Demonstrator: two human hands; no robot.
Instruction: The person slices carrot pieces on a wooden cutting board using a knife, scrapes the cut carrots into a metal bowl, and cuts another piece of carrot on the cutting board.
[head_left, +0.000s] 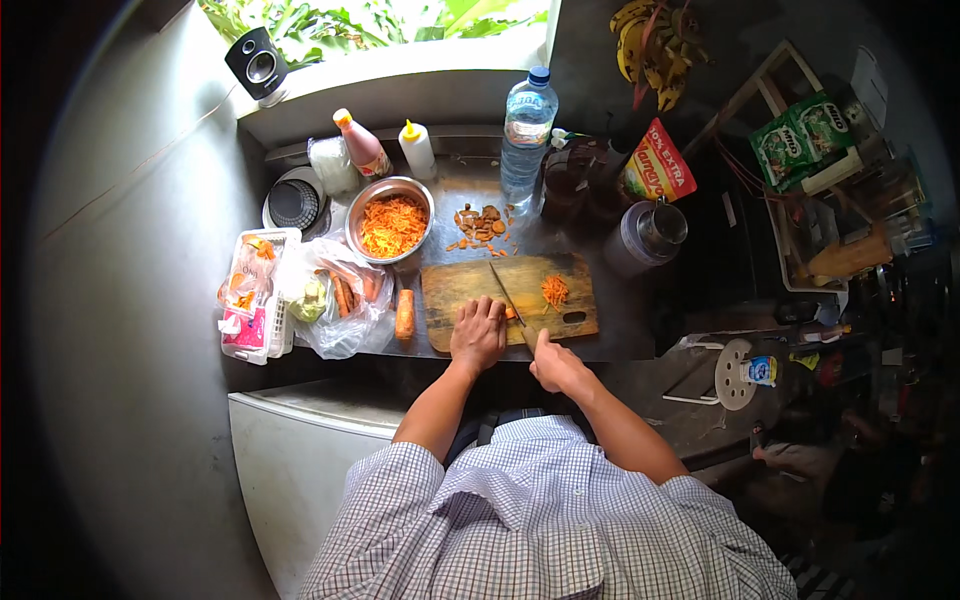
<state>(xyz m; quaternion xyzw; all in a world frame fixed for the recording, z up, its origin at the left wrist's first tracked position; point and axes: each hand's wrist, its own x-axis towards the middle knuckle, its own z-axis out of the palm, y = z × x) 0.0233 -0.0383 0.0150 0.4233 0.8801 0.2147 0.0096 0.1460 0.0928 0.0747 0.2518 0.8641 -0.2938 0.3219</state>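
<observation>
My right hand (557, 364) grips the handle of a kitchen knife (508, 291), whose blade slants up and left across a wooden cutting board (465, 281). Just left of the blade, my left hand (480, 334) presses down at the board's near edge. A bit of orange carrot (511, 313) shows between its fingers and the blade; the rest is hidden under the hand. Right of the knife lies a small heap of carrot shreds (555, 291). A peeled carrot piece (405, 315) rests on the metal counter, left of the board.
Beyond the board are carrot scraps (481, 225) and a steel bowl (429, 225) of shredded carrot. A plastic bag (341, 341) of vegetables and a white basket (281, 330) stand left. A tall water bottle (525, 142), a dark jug (564, 184) and a lidded container (637, 240) stand behind, rightward.
</observation>
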